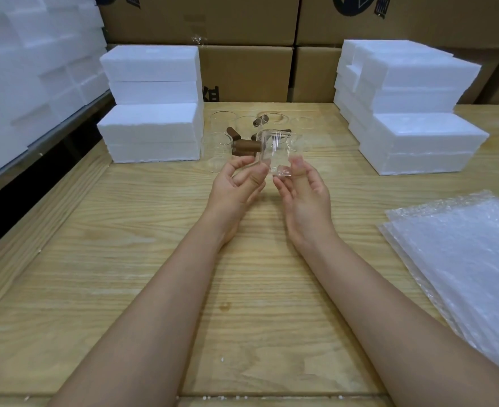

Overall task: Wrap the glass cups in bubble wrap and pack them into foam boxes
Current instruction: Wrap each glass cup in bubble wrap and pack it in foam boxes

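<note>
1. Far upper-right cardboard box (418, 22): part of a round dark logo (354, 4) and one dark character beside it, cut off at the top, unreadable.
2. Far upper-left cardboard box (198, 19): a dark printed mark (122, 0), mostly out of view.
3. Far middle lower cardboard box (248, 71): dark print (212, 94), half hidden behind the left stack of foam boxes (151, 66), illegible.
4. No word or number reads in full.

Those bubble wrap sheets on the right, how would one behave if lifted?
The bubble wrap sheets look thin and see-through, so one would probably droop limply and weigh little. They lie loosely fanned in a stack, so a push likely slides the top one.
</note>
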The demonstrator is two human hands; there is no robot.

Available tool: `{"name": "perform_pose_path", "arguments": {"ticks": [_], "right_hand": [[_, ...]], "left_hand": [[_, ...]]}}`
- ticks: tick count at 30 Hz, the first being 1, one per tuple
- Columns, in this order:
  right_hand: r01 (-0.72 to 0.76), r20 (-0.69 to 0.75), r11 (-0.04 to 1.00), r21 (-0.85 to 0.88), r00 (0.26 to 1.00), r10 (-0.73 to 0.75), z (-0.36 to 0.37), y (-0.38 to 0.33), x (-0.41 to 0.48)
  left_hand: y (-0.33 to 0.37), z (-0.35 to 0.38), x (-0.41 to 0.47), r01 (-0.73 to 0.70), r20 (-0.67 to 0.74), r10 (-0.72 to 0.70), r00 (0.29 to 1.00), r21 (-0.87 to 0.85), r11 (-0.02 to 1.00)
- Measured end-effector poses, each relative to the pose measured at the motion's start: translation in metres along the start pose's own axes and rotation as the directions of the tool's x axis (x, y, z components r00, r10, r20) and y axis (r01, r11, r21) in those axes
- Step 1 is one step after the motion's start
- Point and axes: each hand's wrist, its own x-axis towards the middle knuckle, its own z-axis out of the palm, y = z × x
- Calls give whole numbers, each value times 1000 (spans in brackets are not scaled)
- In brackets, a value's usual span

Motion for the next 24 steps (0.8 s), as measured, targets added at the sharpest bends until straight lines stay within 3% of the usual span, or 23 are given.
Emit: {"name": "perform_pose_path", "arguments": {"ticks": [5,10,16,20,24], "right_hand": [[-108,48,989,105,994,103,3,1,-1],[-133,63,991,-10,989,133,3,-1,-2],[-36,-40,985,-169,999,30,2,-2,-2],[-5,-13,973,-231,1000,2,-1,-1,-2],[-9,24,977,-215,1000,14,1,2,-3]], "left_hand": [[2,1,-2,1,72,-3,997,36,999],[1,-2,-1,-28,85,22,996,76,997],[0,-3,0,-48,19,46,999,129,990],[-6,-5,3,-70,-26,75,997,172,983],[-11,-7,4,-86,17,84,996,199,976]]}}
